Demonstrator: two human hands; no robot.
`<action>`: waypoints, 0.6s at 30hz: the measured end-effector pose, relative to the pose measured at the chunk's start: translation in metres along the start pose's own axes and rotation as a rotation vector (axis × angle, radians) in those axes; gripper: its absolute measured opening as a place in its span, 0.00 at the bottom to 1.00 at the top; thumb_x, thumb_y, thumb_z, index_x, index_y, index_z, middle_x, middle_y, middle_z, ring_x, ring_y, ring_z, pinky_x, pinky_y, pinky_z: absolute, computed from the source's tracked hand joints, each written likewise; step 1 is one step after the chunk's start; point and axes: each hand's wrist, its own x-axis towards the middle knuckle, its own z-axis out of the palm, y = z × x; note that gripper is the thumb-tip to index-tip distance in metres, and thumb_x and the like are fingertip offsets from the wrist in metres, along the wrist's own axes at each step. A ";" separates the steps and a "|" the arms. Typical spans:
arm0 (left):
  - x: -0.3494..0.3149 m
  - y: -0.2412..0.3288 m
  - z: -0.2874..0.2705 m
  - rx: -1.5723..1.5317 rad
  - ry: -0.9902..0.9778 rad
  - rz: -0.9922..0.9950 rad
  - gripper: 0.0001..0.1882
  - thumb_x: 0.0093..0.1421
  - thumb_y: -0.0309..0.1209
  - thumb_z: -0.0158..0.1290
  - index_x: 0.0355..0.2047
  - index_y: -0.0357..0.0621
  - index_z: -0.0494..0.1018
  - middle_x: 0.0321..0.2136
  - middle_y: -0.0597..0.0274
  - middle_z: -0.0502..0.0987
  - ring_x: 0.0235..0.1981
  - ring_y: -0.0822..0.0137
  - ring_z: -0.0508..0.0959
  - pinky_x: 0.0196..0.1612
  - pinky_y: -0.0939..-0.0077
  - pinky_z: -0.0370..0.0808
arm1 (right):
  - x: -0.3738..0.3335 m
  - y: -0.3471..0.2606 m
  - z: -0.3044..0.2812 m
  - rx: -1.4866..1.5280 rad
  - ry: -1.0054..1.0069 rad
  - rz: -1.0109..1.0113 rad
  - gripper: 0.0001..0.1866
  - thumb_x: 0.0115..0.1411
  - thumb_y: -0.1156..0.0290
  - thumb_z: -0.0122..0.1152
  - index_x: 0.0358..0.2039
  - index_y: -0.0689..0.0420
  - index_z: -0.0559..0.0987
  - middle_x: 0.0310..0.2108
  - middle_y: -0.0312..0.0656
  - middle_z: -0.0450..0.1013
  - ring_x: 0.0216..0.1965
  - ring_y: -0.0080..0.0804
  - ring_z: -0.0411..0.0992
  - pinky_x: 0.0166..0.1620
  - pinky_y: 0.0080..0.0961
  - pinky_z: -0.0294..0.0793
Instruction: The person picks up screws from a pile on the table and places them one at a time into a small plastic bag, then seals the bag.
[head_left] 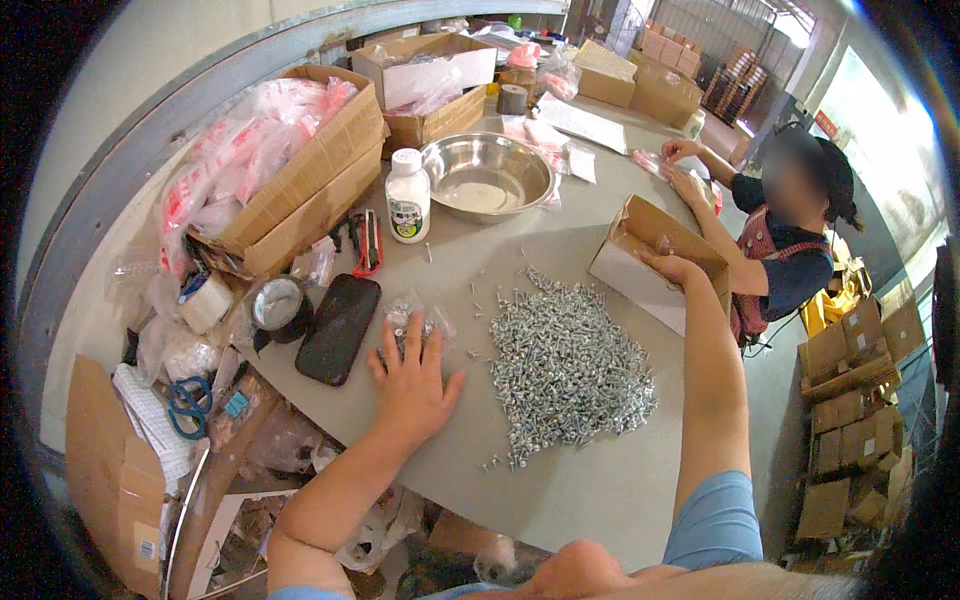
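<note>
My left hand (412, 375) lies flat with its fingers spread, over a small clear plastic bag (402, 308) with small things in it. My right arm stretches out to an open cardboard box (640, 285), white outside and brown inside, at the right side of the table. My right hand (672, 268) is closed at the near rim of this box, its fingers partly hidden inside. Between my arms lies a large heap of small silver screws (570, 365); a few are scattered about its edge. Beside my left hand is a black phone (339, 329).
A white bottle (408, 197) and steel bowl (488, 180) stand farther back. Plastic bags fill a carton (290, 185) at left, near tape (280, 307) and blue scissors (189, 407). Across the table, a person (785, 225) handles small packages. Cartons (850, 440) are stacked right.
</note>
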 end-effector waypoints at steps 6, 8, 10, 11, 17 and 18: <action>0.002 0.007 -0.004 0.032 -0.032 0.052 0.30 0.55 0.47 0.50 0.56 0.48 0.64 0.64 0.53 0.49 0.64 0.41 0.43 0.57 0.31 0.44 | 0.044 0.038 -0.002 -0.043 -0.214 -0.152 0.33 0.62 0.44 0.45 0.62 0.47 0.60 0.66 0.45 0.44 0.64 0.37 0.48 0.63 0.32 0.49; 0.002 0.004 -0.001 0.019 -0.046 0.039 0.30 0.56 0.47 0.50 0.56 0.48 0.64 0.64 0.53 0.50 0.64 0.41 0.43 0.57 0.30 0.44 | 0.051 0.041 0.004 -0.001 -0.169 -0.106 0.30 0.62 0.45 0.44 0.62 0.44 0.61 0.66 0.45 0.45 0.64 0.37 0.48 0.64 0.31 0.49; 0.003 0.005 -0.004 0.015 -0.049 0.020 0.30 0.56 0.47 0.50 0.57 0.49 0.64 0.64 0.55 0.49 0.65 0.43 0.42 0.57 0.30 0.43 | 0.065 0.047 0.006 -0.200 -0.039 -0.153 0.30 0.61 0.48 0.46 0.62 0.45 0.61 0.65 0.49 0.49 0.63 0.41 0.50 0.63 0.32 0.50; 0.005 0.008 -0.005 0.002 -0.042 0.020 0.30 0.56 0.47 0.50 0.57 0.50 0.64 0.65 0.56 0.48 0.65 0.44 0.42 0.57 0.30 0.43 | 0.079 0.062 0.002 -0.196 0.025 -0.141 0.31 0.58 0.44 0.48 0.56 0.49 0.67 0.57 0.52 0.57 0.58 0.44 0.57 0.60 0.35 0.55; 0.002 0.007 -0.005 -0.012 -0.051 0.006 0.30 0.56 0.48 0.49 0.57 0.50 0.64 0.65 0.57 0.48 0.65 0.44 0.43 0.58 0.30 0.43 | 0.062 0.055 0.006 -0.159 0.374 -0.176 0.26 0.49 0.46 0.59 0.35 0.58 0.80 0.32 0.53 0.76 0.37 0.45 0.75 0.45 0.34 0.71; -0.001 0.003 -0.006 -0.003 -0.048 -0.003 0.30 0.56 0.48 0.49 0.57 0.49 0.64 0.64 0.56 0.49 0.65 0.45 0.43 0.58 0.31 0.43 | 0.042 0.032 0.008 -0.196 0.413 -0.142 0.26 0.47 0.50 0.61 0.40 0.57 0.79 0.35 0.50 0.76 0.38 0.41 0.75 0.45 0.32 0.71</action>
